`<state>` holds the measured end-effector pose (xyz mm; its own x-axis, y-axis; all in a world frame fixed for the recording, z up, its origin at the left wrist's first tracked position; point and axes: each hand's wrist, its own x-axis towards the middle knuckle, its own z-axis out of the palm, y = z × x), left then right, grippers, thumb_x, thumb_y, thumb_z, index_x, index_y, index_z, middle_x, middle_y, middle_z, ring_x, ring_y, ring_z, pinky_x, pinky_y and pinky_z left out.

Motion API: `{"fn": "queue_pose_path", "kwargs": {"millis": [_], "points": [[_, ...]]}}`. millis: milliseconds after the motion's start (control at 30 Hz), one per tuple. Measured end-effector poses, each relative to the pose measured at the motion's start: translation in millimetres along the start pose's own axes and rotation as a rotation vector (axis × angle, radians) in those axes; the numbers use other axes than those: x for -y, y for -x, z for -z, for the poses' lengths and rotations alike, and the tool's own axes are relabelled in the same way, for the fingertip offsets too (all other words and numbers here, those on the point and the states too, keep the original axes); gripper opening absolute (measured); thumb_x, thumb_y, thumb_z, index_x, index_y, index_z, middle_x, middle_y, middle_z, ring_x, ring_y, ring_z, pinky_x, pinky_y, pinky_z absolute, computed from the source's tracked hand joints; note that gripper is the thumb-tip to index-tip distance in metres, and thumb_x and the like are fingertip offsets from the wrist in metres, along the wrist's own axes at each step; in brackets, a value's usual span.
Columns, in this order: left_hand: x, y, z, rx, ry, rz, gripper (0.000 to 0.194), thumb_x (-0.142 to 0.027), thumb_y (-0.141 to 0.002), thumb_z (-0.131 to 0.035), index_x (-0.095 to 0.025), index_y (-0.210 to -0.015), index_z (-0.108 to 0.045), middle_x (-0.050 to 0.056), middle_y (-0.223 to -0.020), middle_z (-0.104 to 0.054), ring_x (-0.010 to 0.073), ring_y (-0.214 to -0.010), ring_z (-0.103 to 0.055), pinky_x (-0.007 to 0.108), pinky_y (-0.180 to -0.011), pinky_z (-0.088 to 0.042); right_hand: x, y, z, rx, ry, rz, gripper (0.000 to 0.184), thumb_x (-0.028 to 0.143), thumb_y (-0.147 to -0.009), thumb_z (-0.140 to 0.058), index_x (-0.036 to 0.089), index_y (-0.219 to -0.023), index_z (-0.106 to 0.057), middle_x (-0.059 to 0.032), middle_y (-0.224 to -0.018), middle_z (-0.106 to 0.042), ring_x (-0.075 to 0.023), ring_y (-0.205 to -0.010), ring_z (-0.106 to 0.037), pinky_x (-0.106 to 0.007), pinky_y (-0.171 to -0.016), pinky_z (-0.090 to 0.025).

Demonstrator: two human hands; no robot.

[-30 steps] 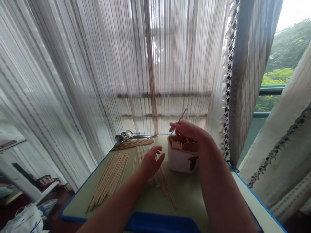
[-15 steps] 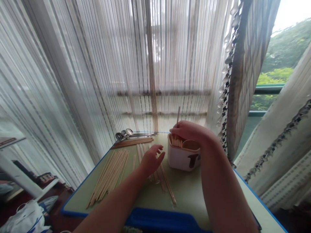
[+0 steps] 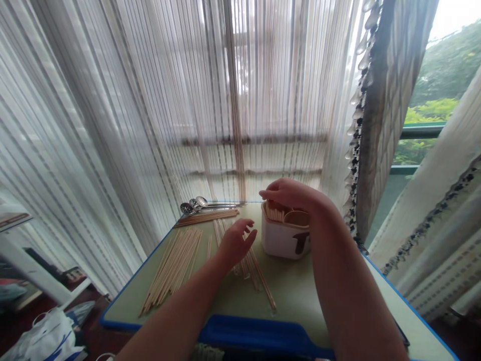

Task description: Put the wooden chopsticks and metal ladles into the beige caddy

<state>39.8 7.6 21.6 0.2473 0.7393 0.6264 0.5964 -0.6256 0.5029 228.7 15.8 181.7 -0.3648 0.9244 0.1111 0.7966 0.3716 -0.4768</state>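
My left hand (image 3: 236, 243) hovers over or rests on the thin wooden chopsticks (image 3: 258, 273) in the table's middle; its fingers are curved and apart, with nothing seen in them. Some of these chopsticks seem to lie in clear wrappers. My right hand (image 3: 287, 191) is above a white holder (image 3: 280, 241) with a dark T-shaped mark. One finger stretches left, others hang down, partly hidden, and no stick shows in the hand. Short tops of chopsticks (image 3: 275, 214) stand in the holder's left compartment, and a round opening is beside them. A loose pile of chopsticks (image 3: 175, 265) lies to the left.
Several metal slotted spoons (image 3: 199, 204) lie at the far left corner, beside a row of darker chopsticks (image 3: 210, 218). The table (image 3: 296, 296) has a blue edge. Striped curtains (image 3: 188, 100) hang behind it. A white plastic bag (image 3: 45, 336) is at lower left.
The upright chopstick that stuck up from my right hand no longer shows above it. My right hand has risen slightly over the holder. My left hand stays about where it was.
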Motion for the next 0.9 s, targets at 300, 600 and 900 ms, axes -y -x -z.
{"fn": "queue_pose_path", "kwargs": {"millis": [300, 600, 900], "points": [[-1.6, -0.2, 2.5, -0.015, -0.010, -0.004, 0.018, -0.027, -0.083, -0.050, -0.018, -0.098, -0.055, 0.005, -0.093, -0.061, 0.0124, -0.072, -0.058, 0.028, -0.067, -0.049, 8.7, 4.1, -3.3, -0.006, -0.078, -0.011, 0.049, 0.060, -0.080, -0.045, 0.018, -0.080, -0.069, -0.0032, -0.063, -0.062, -0.0074, -0.045, -0.044, -0.023, -0.046, -0.031], [-6.7, -1.6, 3.1, -0.020, -0.015, -0.008, 0.017, -0.029, -0.082, -0.051, -0.017, -0.093, -0.058, 0.005, -0.090, -0.062, 0.0122, -0.070, -0.058, 0.028, -0.067, -0.048, 19.9, 17.7, 3.8, -0.104, 0.149, 0.051, 0.040, 0.053, -0.078, -0.050, 0.018, -0.073, -0.069, -0.0013, -0.055, -0.058, -0.0096, -0.048, -0.044, -0.026, -0.050, -0.030], [21.5, -32.9, 82.1, -0.462, 0.434, 0.521, 0.031, -0.039, -0.083, -0.044, -0.016, -0.099, -0.055, 0.005, -0.091, -0.066, 0.0091, -0.058, -0.061, 0.019, -0.047, -0.042, 73.1, 36.2, -22.6, -0.069, 0.269, 0.229, 0.022, 0.038, -0.077, -0.055, 0.024, -0.081, -0.071, -0.0046, -0.071, -0.065, -0.0145, -0.059, -0.052, -0.028, -0.055, -0.033]]}}
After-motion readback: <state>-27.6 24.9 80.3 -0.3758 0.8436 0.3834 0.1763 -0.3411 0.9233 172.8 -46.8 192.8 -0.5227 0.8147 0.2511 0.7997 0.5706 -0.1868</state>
